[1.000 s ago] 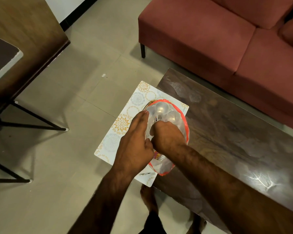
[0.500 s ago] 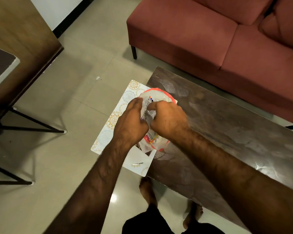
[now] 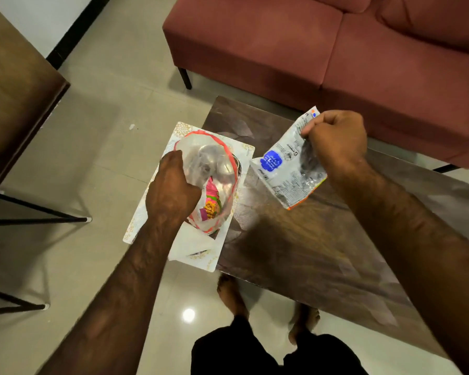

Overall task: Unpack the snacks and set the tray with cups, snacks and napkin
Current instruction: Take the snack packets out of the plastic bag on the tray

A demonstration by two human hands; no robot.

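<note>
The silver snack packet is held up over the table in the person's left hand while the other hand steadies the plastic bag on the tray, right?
Not quite: the head view shows the silver snack packet held in the right hand, not the left. The left hand is the one steadying the plastic bag on the tray.

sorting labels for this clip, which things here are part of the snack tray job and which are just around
Part of the job:
- tray
- clear bag, gripped by left hand
- pink snack packet and steel cups inside the bag
- white snack packet, pinched by right hand

Just around:
- wooden table
- red sofa
- chair
</note>
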